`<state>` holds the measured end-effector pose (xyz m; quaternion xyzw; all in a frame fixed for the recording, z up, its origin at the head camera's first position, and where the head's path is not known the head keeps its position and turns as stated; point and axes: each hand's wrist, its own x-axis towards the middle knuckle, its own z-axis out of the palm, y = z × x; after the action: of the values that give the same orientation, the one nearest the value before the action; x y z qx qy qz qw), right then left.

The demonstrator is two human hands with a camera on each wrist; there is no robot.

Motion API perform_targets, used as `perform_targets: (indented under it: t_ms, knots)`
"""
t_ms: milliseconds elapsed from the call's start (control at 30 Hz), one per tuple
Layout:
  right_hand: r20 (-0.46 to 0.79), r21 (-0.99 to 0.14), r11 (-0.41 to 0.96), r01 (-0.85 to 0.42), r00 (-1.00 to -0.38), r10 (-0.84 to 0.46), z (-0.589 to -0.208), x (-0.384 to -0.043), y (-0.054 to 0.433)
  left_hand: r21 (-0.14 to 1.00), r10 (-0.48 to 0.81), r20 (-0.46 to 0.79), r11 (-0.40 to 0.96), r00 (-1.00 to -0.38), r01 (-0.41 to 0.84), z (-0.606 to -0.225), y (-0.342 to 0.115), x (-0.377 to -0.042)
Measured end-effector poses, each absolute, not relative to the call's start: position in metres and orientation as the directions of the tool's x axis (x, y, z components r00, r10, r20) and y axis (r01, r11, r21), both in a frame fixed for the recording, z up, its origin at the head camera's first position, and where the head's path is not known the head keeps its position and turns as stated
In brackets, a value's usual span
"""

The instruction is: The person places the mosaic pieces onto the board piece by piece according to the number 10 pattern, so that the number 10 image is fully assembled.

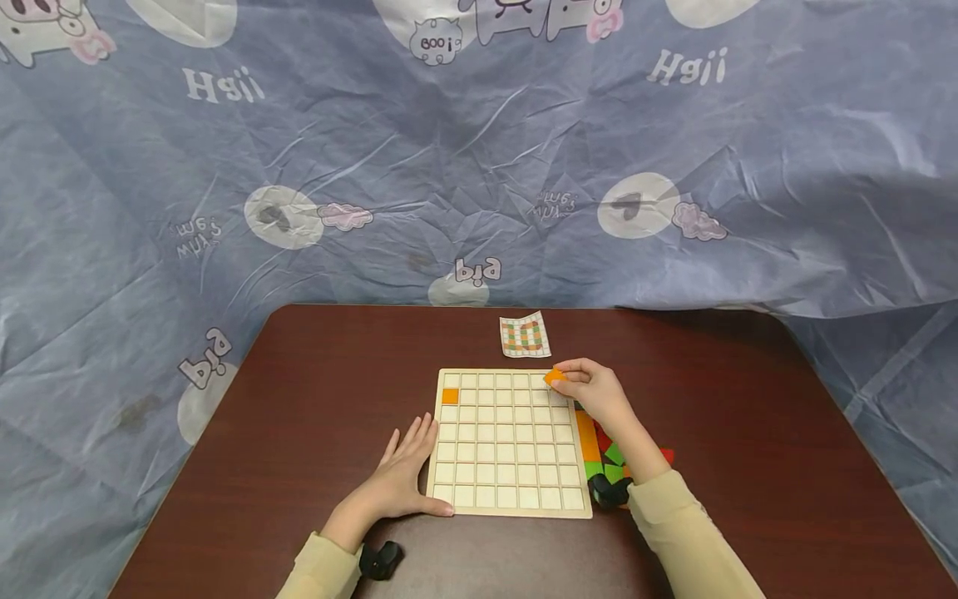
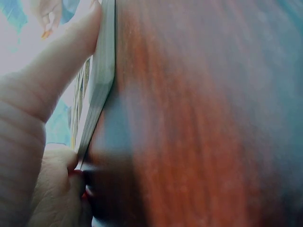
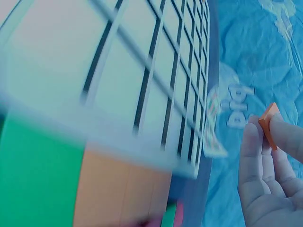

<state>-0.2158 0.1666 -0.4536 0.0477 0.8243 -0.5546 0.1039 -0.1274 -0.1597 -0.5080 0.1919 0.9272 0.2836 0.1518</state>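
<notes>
head view shows the right hand [image 1: 599, 391] with an orange square tile [image 1: 555, 377] over the far right corner of the cream grid board [image 1: 516, 512], which lies on the worktop [image 1: 359, 349] between its left and right edges. the tile is held tilted, so i think it may slip from the small grip, or come down crooked across the ridges between cells. the right forearm [image 1: 639, 445] passes above the loose coloured tiles [image 1: 614, 453], toward the worktop's right edge; a low sleeve [image 1: 692, 537] could push them. if the left hand [image 1: 400, 482] pressed sideways, the board might slide and shake the second orange tile [image 1: 450, 397] in its cell.

the right fingers pinch, with only the tile between thumb and fingertips. the left fingers are spread wide, gripping nothing, and touch the board's left side; the thumb lies at its near left corner.
</notes>
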Motion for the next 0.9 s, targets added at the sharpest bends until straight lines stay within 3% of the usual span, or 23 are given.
perform_targets:
  t_ms: [433,900]
  knots:
    - [-0.187,-0.934,0.330,0.135,-0.974,-0.132,-0.466,-0.227,0.091,0.595,0.438,-0.186,0.763,-0.880,0.253,-0.507,-0.158,-0.128]
    - [-0.108,-0.836,0.548,-0.006,-0.979,-0.175,-0.471,-0.232,0.053,0.588,0.441,-0.176,0.764,-0.880,0.266,-0.507,-0.158,-0.127]
